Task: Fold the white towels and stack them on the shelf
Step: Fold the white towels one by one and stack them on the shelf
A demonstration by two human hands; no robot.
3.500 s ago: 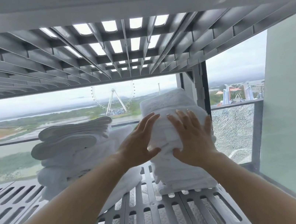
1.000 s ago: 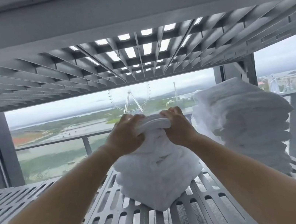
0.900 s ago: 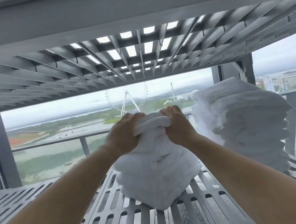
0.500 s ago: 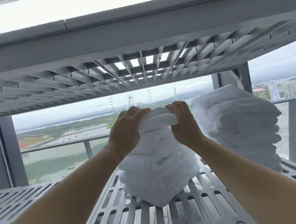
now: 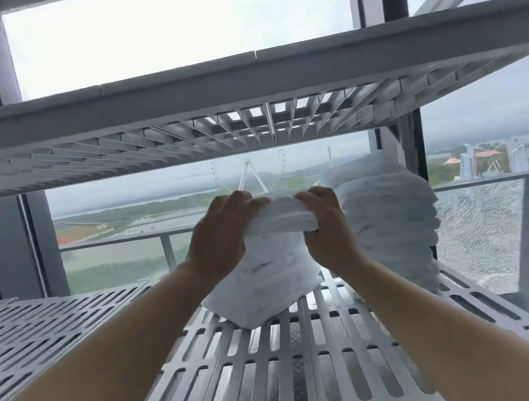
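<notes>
your left hand (image 5: pixel 219 240) and right hand (image 5: pixel 328 230) both have their fingers curled tight around the top folded towel (image 5: pixel 281 216), one hand at each end. it is white, thick and fluffy, and sits on a small stack of towels (image 5: pixel 267 290) resting on the slotted grey shelf (image 5: pixel 283 370), near the middle. just to the right stands a taller pile of folded white towels (image 5: pixel 390 218), its layers a little uneven.
</notes>
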